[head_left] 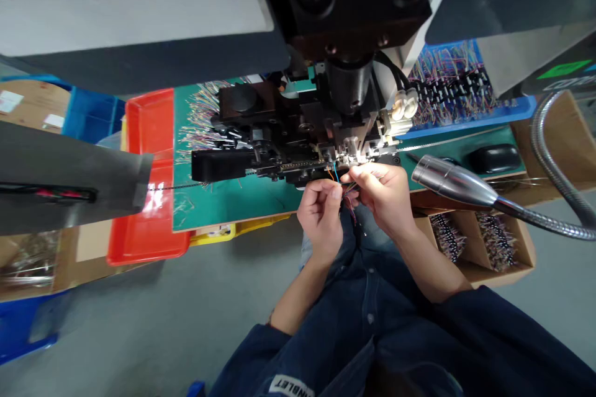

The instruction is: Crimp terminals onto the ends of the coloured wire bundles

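My left hand (pixel 321 214) is closed in a pinch on thin wires just below the machine's lit work point. A blue wire (pixel 336 172) and an orange one rise from its fingertips toward the metal tooling (pixel 349 152). Close beside it on the right, my right hand (pixel 384 192) pinches thin wires too, its fingertips almost at the tooling. Below and between the hands hangs a bundle of coloured wires (pixel 352 208), partly hidden by the fingers. The black crimping machine (pixel 279 130) stands over the bench straight ahead of both hands.
A bendable metal lamp (pixel 451 180) reaches in from the right. Red trays (pixel 135 217) stand at left beside the green mat (pixel 223 205). Wire bundles lie on the mat, in a blue tray (pixel 470 124) and in a cardboard box (pixel 524 260). A machine head (pixel 354 6) hangs overhead.
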Demonstrator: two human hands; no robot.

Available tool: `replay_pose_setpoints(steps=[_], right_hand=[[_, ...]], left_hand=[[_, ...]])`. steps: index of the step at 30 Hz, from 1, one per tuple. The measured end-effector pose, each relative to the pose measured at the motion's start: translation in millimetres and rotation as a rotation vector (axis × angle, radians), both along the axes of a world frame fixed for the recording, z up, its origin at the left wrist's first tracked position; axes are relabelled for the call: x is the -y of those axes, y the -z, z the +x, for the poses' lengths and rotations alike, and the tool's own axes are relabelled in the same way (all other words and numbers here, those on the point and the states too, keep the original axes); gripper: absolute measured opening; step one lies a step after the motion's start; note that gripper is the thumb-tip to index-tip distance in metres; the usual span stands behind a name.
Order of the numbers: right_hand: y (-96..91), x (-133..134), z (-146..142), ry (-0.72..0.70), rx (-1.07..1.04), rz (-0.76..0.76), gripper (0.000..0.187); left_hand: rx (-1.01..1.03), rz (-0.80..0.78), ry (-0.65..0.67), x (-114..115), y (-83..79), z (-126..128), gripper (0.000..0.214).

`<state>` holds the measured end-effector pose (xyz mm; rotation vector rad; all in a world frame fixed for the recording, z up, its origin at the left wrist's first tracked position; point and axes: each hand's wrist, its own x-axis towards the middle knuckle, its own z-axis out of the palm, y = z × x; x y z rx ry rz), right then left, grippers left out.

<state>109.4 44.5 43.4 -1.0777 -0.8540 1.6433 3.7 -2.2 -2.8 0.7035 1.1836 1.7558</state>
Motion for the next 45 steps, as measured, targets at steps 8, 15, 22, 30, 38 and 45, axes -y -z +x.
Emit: replay_pose_setpoints(steps=[8,15,22,30,38,45], right_hand=[[-2.4,0,4,-0.026,0.042,0.058,0.043],[-16.4,-1,5,-0.097,0.172,0.17,0.046],[-4.2,1,7,-0.042,0.113,0.136,0.04],[0.2,0,5,-0.021,0.058,0.021,0.039],[-2.3,0,4,0.0,0.106,0.021,0.04],[-14.3,-1,7,-0.103,0.181,0.155,0.047]], left_hand=[[-0.003,0.013,0.011,-1,-2.2,0,0.029],[-0.006,0.056,0.091,-1,-2.6,-3,0.025],[0.009,0.033,0.093,1,-2.3,-3,0.028],[0.004,0.029,0.055,0,-5.1,-2,0.03],[-0.008,0.028,0.04,0,-3.1,-2,0.03],[0.001,0.06,0.141,0,-5.8,-6,0.024]])
